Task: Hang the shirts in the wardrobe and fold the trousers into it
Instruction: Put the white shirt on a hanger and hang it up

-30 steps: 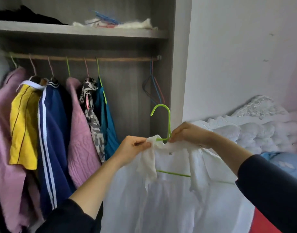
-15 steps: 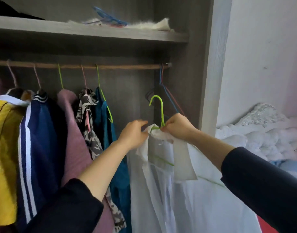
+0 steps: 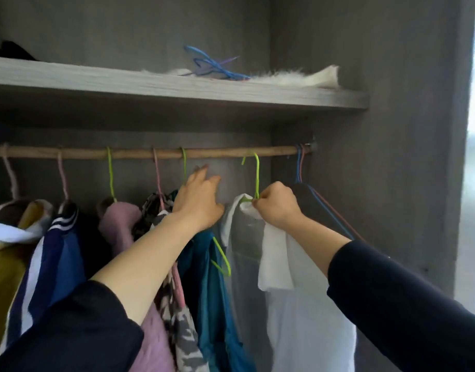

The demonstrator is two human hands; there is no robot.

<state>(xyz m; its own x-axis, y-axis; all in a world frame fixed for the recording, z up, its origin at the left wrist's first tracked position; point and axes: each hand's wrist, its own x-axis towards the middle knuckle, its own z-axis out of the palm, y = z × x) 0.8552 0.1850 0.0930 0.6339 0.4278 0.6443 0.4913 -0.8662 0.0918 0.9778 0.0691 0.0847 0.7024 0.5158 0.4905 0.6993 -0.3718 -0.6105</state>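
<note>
The right hand (image 3: 278, 209) is clenched around the neck of a green hanger (image 3: 256, 175), just below the wooden rod (image 3: 217, 152), and pinches the collar of the white shirt (image 3: 306, 304) along with it. The left hand (image 3: 198, 197) is apart from it, to its left. Its fingers are extended and hold nothing, raised toward the rod in the gap between the shirt and a teal garment (image 3: 208, 285).

The hanger's hook reaches rod height near the rod's right end; whether it rests on the rod I cannot tell. The shirt is plain white, of thin, almost see-through fabric. It hangs straight down below the rod, with one collar flap drooping under the right wrist.

Farther left under the rod hang a black-and-white patterned garment (image 3: 185, 339), a pink knit sweater (image 3: 118, 224), a navy jacket with white stripes (image 3: 59, 253) and a yellow garment (image 3: 2, 277). At the rod's right end hang blue and red wire hangers (image 3: 300, 167).

Above the rod, a grey shelf (image 3: 177, 88) carries blue hangers (image 3: 212, 66) lying on a white fluffy piece (image 3: 306, 77), and a dark item (image 3: 12, 51) at its left.
</note>
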